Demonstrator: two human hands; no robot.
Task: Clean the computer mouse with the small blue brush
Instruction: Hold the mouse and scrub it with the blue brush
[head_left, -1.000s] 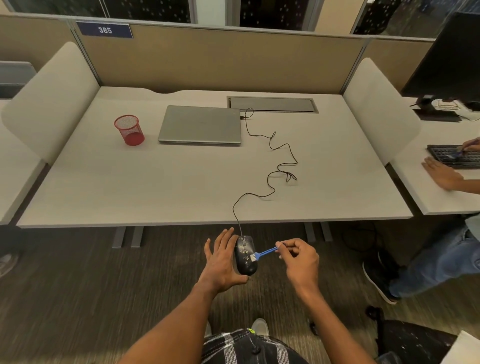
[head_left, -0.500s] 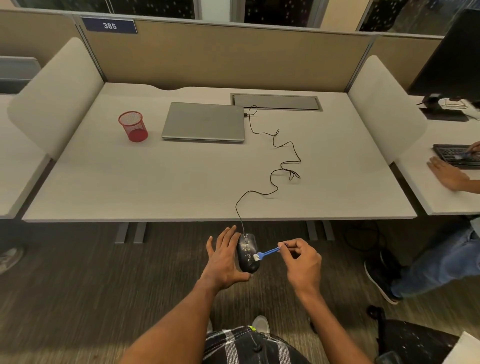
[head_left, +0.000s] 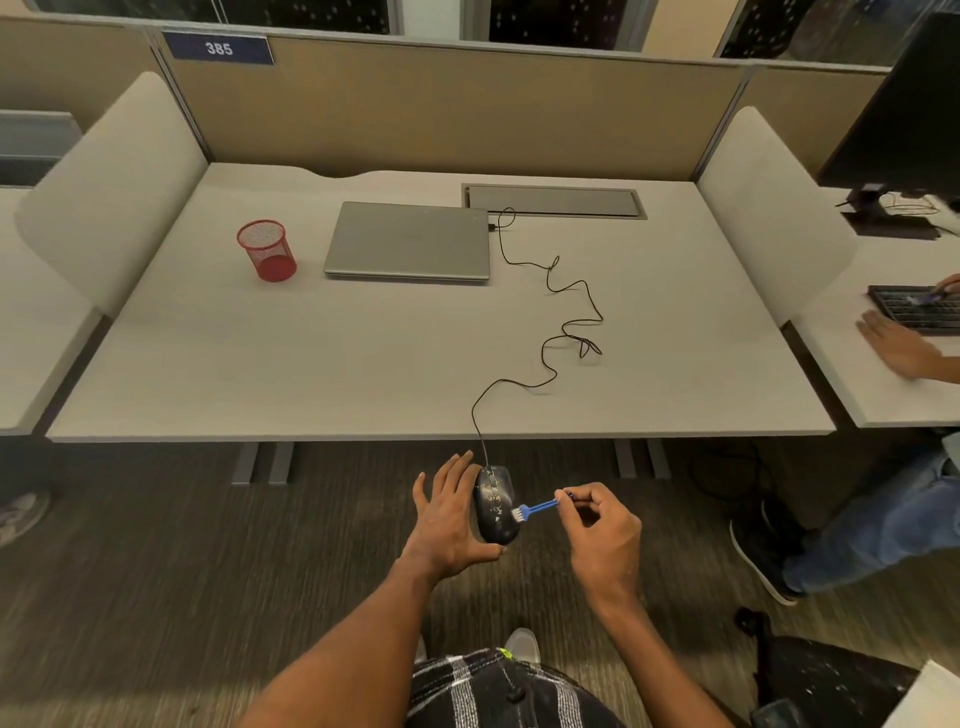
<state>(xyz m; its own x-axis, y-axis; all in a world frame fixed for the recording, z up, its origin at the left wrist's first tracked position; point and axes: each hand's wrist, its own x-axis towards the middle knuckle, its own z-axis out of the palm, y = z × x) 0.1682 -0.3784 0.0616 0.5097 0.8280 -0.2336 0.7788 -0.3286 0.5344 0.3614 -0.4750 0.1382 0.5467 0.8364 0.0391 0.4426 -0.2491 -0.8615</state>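
A black computer mouse (head_left: 493, 512), flecked with pale dust, is held in the air in front of the desk's near edge. My left hand (head_left: 449, 525) cradles it from the left and below, fingers spread upward along its side. My right hand (head_left: 602, 527) pinches the handle end of the small blue brush (head_left: 537, 506). The brush's white bristles rest on the mouse's right side. The mouse's black cable (head_left: 550, 332) runs up over the desk edge in loops to the closed laptop.
On the grey desk (head_left: 260, 374) lie a closed silver laptop (head_left: 410, 241), a red mesh pen cup (head_left: 267, 250) and a cable hatch (head_left: 553, 201). At the right, another person's hand (head_left: 896, 345) rests beside a keyboard (head_left: 914, 309). A dark chair (head_left: 821, 675) stands at lower right.
The camera view has drifted slightly. The brush head has slid a little down and right along the mouse's side; both hands keep their hold.
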